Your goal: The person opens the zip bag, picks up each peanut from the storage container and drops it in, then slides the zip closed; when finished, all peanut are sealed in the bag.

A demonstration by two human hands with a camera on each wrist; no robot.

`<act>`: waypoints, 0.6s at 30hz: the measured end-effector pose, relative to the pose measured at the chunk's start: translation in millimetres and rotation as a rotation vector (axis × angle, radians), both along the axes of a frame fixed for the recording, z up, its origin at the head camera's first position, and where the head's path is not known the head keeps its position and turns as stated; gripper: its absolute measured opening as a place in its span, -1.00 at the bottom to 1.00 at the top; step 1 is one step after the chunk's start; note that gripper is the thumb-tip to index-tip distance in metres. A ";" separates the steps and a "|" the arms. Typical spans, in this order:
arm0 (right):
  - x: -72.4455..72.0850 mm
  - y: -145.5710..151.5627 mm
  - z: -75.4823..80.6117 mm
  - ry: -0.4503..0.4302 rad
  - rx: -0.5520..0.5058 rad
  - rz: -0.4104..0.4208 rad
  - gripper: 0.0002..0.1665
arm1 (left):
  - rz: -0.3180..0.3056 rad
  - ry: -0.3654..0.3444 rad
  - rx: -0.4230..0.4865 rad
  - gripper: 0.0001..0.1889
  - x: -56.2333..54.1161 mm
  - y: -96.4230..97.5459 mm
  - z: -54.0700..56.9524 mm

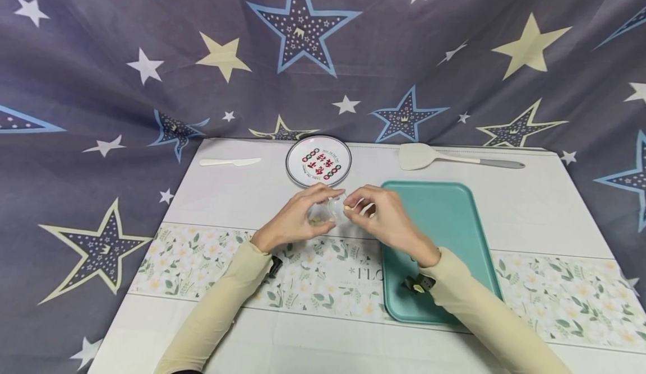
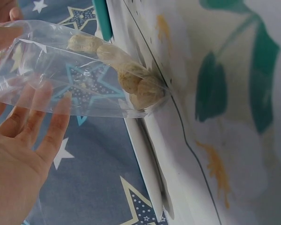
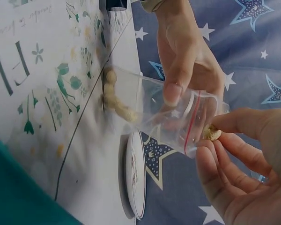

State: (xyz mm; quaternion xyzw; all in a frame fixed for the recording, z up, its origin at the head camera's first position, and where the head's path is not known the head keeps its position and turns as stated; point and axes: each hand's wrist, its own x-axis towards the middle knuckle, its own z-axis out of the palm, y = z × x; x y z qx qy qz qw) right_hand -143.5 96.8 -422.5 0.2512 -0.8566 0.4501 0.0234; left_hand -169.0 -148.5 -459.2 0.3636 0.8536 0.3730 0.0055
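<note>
From my end I take the tray (image 1: 446,211) as landmark: the bag (image 3: 154,124) is up left of it, between both hands, and the plate (image 1: 320,161) sits left of the tray's far end. The left hand (image 1: 290,217) pinches the bag, thumb on one face, fingers behind; the right hand (image 1: 386,217), partly over the tray's left edge, pinches a small peanut (image 3: 212,133) at the bag's mouth, by the red strip (image 3: 192,124). More peanuts (image 2: 136,84) lie in the bag's bottom. I'd call the step passing one peanut through the mouth; in or out, I can't tell. Next move, I judge, calls for the mouth held wide and a light pinch, since film this limp could fold and snag. Hard to make out: whether the bag's bottom touches the table left of the tray, and the peanut count. The left view cuts off the right hand; the right arm covers part of the tray.
</note>
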 end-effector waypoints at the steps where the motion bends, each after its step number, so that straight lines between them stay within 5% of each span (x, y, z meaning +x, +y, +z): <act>1: -0.2 -1.7 0.2 -0.001 0.001 0.006 -0.89 | -0.002 0.001 0.000 -0.26 -0.1 -0.1 0.0; 18: 3.0 20.4 -2.0 0.005 -0.030 -0.017 -0.91 | 0.002 -0.011 0.006 -0.27 0.6 -0.1 1.3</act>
